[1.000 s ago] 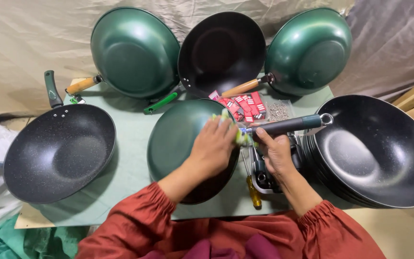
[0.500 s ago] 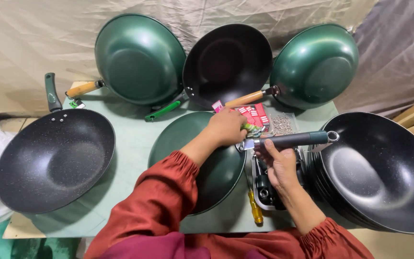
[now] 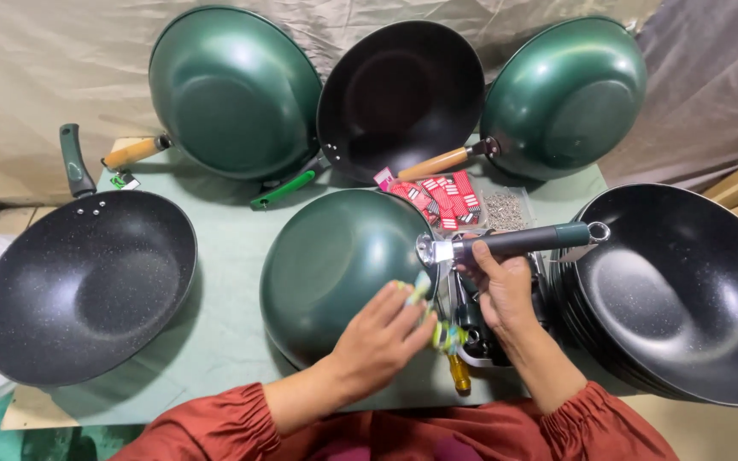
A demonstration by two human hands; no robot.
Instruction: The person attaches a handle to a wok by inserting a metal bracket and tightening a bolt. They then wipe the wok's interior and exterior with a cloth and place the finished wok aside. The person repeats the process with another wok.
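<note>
Fingers [image 3: 490,263] of the right hand [image 3: 506,294] are clenching around one dark pan handle [image 3: 523,241], held against the upturned green wok [image 3: 335,269] mid-bench; the left hand [image 3: 382,337] is pinching a small pale tool [image 3: 420,286]. Six woks are showing: four green-backed, two black. One bench [image 3: 232,333] is carrying them.

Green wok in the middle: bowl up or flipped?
Flipped. The green wok shows its domed green outside, rim down on the table; right hand grips its handle.
</note>
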